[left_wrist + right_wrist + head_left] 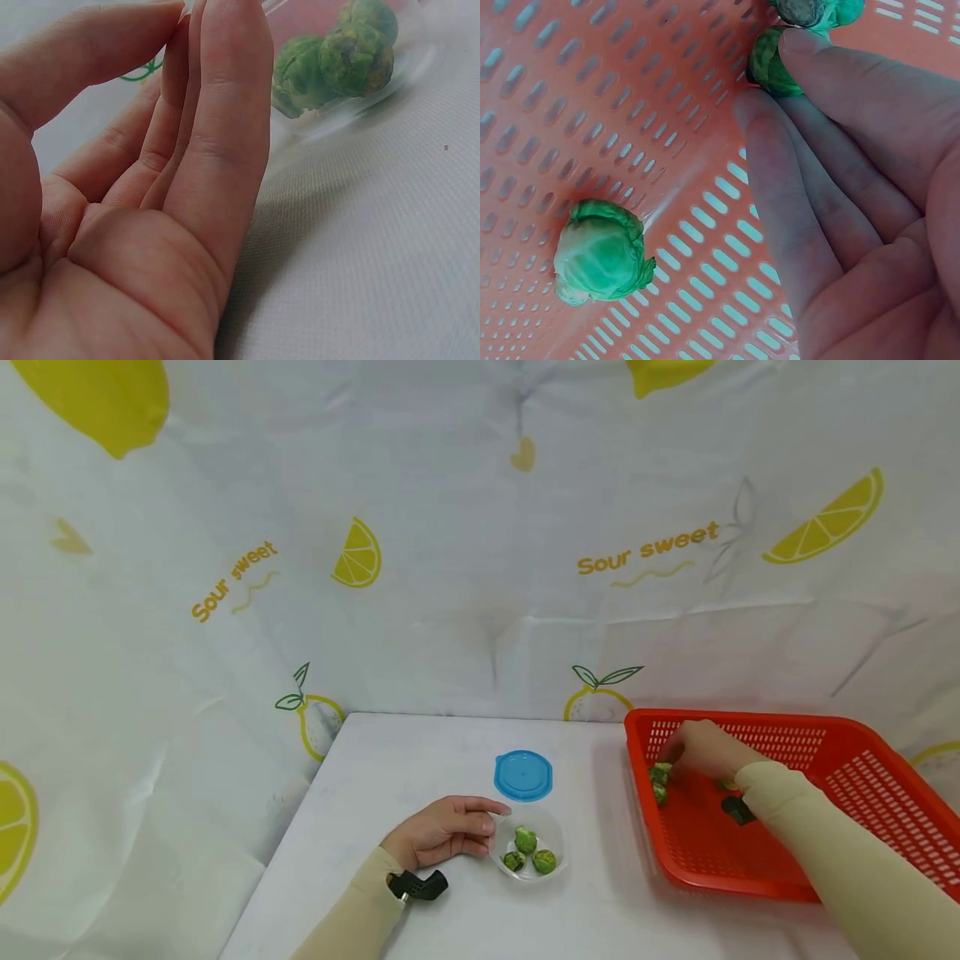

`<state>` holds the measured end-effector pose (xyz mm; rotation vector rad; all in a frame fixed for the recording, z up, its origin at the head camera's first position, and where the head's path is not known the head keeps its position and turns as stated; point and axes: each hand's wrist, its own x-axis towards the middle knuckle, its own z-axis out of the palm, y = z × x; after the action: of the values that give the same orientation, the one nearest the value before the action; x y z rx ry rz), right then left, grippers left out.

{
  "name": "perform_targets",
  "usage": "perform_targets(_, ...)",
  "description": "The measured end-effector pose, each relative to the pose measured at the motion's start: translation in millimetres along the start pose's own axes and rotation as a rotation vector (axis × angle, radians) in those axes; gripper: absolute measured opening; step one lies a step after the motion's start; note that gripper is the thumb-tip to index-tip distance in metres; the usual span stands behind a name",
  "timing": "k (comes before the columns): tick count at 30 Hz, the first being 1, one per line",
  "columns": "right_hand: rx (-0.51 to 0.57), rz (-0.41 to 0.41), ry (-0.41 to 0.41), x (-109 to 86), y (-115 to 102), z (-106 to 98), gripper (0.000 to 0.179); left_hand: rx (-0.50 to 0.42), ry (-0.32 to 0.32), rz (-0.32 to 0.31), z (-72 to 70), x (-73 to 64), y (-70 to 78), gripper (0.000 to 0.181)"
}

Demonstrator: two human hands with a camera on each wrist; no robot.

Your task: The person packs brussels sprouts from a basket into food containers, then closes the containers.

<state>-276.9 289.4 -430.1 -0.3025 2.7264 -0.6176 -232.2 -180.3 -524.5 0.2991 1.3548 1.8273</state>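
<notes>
On the table [427, 743], upright, a clear round bowl [552, 832] with three green Brussels sprouts [544, 861] clustered inside, left hand [450, 831] against its edge. In the red perforated basket [738, 883], more sprouts [604, 255], some beside the bowl-side wall, thumb of the right hand [708, 749] over one.

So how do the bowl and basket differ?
The bowl is clear; the basket is red. The bowl is small and round, the basket far larger and roughly rectangular. The bowl's wall is smooth, the basket's slotted. The left hand is at the bowl's side, while the right hand is inside the basket. Both are open-topped, with sprouts inside.
</notes>
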Motion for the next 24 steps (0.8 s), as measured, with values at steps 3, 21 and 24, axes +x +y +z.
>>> perform_targets(3, -0.002, 0.002, 0.001, -2.0, 3, -1, 0.023, 0.003, -0.004, 0.0, 1.5, 1.4, -0.1, 0.049)
perform_targets(21, 0.007, -0.019, 0.053, -46.3, -6, -29, 0.027, 0.019, -0.007, 0.003, -0.8, 1.4, -2.2, 0.046)
perform_targets(24, 0.015, -0.016, 0.055, -58.3, -14, -33, 0.029, 0.022, -0.007, 0.001, -0.2, 1.2, -1.3, 0.046)
